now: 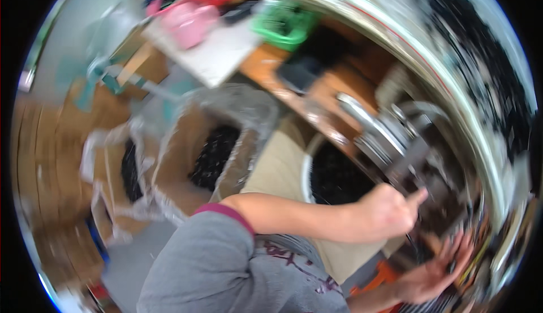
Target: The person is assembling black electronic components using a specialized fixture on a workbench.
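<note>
My left hand [387, 214] reaches across to a grey metal bench machine [396, 154]. Most of its fingers are curled in and one points out toward the machine's lower part; blur hides anything inside the grip. Lower and to the right, my right hand [432, 276] is turned partly palm up, its fingers stretched upward. A small dark piece [451, 267] rests against those fingers, too blurred to name. A round white-rimmed container [307, 180] of black pieces [337, 171] is just beyond my left forearm.
Lined cardboard boxes [180, 149] with black pieces stand at left, near stacked cartons [48, 171] and a teal fan [102, 72]. An orange-brown table [266, 67] bears a green basket [284, 24] and a dark tray [302, 72]. A pale curved edge [407, 35] arches at upper right.
</note>
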A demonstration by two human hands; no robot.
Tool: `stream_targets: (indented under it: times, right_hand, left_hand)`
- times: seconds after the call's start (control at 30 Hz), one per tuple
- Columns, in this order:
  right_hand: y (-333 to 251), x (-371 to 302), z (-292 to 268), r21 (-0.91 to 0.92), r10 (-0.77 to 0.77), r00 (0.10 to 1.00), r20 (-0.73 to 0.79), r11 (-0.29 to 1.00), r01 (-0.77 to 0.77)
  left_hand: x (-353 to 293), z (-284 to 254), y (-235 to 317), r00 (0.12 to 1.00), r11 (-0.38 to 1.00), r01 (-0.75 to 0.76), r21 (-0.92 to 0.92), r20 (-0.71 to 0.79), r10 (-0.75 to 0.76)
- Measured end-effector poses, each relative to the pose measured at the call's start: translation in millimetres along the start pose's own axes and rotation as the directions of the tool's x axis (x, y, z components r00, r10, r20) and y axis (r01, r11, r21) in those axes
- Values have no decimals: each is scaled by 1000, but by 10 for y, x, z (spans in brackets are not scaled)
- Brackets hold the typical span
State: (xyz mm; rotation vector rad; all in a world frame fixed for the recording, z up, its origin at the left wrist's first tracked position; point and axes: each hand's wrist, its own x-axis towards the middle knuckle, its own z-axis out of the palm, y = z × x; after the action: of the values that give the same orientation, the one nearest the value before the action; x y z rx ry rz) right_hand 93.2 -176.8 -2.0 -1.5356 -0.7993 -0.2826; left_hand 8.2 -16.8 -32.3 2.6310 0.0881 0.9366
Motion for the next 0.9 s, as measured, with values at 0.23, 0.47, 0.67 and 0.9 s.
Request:
stream_targets:
  times: [0.23, 0.47, 0.67, 0.9]
  right_hand:
    - [-95, 9, 138, 46, -51, 998, 22, 998, 50]
    - [-232, 38, 228, -351, 0, 880, 474, 917, 189]
    - [-77, -39, 447, -445, 75, 787, 613, 855, 265]
    - [-30, 91, 707, -412, -57, 786, 615, 827, 382]
  left_hand:
    - [-78, -30, -19, 994, 992, -10, -128, -113, -4]
    - [-267, 77, 16, 997, 952, 75, -297, 2, -78]
    - [-598, -365, -139, 909, 579, 398, -712, 219, -355]
    - [-542, -740, -114, 695, -241, 614, -752, 659, -287]
